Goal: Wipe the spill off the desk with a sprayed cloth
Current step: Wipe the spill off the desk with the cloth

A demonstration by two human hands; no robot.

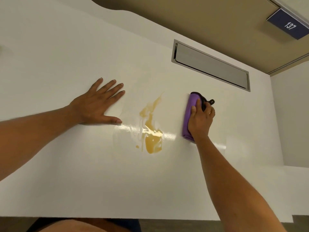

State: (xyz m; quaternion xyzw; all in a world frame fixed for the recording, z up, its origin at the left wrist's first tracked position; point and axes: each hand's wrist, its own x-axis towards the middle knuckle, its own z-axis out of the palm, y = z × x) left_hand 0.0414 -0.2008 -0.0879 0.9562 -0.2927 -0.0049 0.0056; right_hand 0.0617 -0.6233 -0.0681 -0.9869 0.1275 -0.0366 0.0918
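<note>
Spill [151, 129] of yellow-brown liquid, one only, lay on the white desk [66, 56] between two hands. The left hand [98, 104] rested flat on the desk beside the spill, fingers spread and holding nothing. The right hand [200, 122] pressed one folded purple cloth [189, 113] on the desk right of the spill, apart from it, fingers curled over the cloth. One grey hatch [211, 64] sat behind.

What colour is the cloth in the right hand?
Purple, with a dark edge; the cloth shows clearly in the head view, under the right hand.
</note>
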